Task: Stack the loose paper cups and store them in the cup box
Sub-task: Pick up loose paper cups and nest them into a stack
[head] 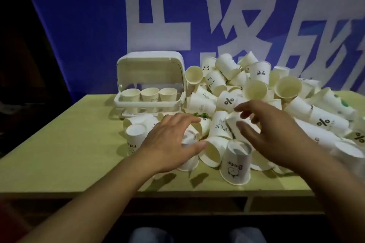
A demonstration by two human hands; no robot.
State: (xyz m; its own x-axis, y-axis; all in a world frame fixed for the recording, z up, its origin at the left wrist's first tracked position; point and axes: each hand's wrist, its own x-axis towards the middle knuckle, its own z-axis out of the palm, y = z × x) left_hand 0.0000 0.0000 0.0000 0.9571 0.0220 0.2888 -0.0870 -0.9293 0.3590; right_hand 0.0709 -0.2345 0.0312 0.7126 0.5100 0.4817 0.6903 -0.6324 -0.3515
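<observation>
Both grips, left hand [169, 140] and right hand [276, 130], hover released, fingers spread, over loose paper cups [235, 160]

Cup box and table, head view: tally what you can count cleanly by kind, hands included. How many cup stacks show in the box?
Cup box, lid raised: 1
Cup stacks in the cup box: 3
Hands, left hand and right hand: 2
Total: 6
The heap of loose paper cups is too tangled to count exactly.
</observation>
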